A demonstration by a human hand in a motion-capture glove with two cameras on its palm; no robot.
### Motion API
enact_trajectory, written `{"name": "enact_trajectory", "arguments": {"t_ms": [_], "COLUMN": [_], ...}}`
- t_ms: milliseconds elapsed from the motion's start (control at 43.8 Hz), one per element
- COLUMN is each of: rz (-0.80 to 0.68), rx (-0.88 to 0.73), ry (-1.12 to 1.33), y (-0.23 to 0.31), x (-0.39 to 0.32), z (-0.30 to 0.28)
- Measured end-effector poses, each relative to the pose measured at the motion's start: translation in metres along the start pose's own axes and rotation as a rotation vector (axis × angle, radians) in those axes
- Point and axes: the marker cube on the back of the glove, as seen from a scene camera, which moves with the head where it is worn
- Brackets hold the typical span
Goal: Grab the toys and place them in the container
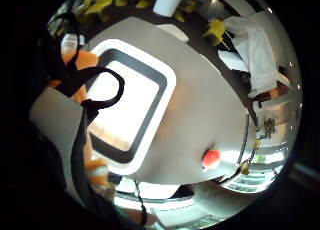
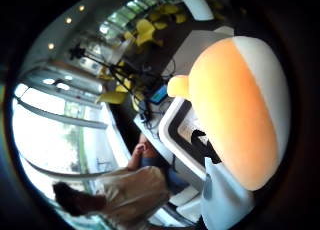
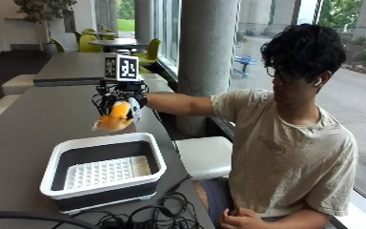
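- Orange and white, the plush toy point(image 3: 115, 117) sits in the gloved right hand point(image 3: 121, 102), whose fingers curl round it, in the upper left-middle of the outside view.
- The toy hangs in the air above the counter point(image 3: 37, 114), higher than the container point(image 3: 104, 171) and behind its far rim, not touching it.
- In the thumb-side palm view the same toy point(image 2: 240, 110) fills the right half of the frame, close against the palm, its orange part beside a white part.
- In the little-finger-side palm view bits of the orange toy point(image 1: 82, 65) show at the left edge behind the black straps.
- The container is a rectangular tub with a white rim, dark grey walls and a white perforated floor; it stands on the counter in the lower left of the outside view, and no toy shows in it.
- The little-finger-side palm view looks down into the container point(image 1: 125, 107) at the centre left of the frame.
- A second small toy point(image 1: 211, 158), red-orange and rounded, lies on the grey counter in the lower right-middle of that view, well apart from the container.
- Black cables point(image 3: 145, 214) lie coiled on the counter at the bottom of the outside view, just in front of the container.
- The person point(image 3: 284, 143) sits at the right of the outside view with the right arm stretched out over the counter; the bare left hand point(image 3: 240, 220) rests low at the bottom edge.
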Motion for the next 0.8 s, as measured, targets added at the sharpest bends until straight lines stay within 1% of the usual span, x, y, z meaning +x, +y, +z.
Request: {"name": "enact_trajectory", "arguments": {"t_ms": [137,297,503,800], "rz": [0.042,0.059,0.114,0.109], "rx": [-0.052,-0.12,-0.379,-0.29], "ry": [0.038,0.084,0.127,0.087], "y": [-0.013,-0.027,-0.013,0.001], "x": [-0.009,-0.015,-0.004,0.005], "z": [0.01,0.024,0.035,0.018]}}
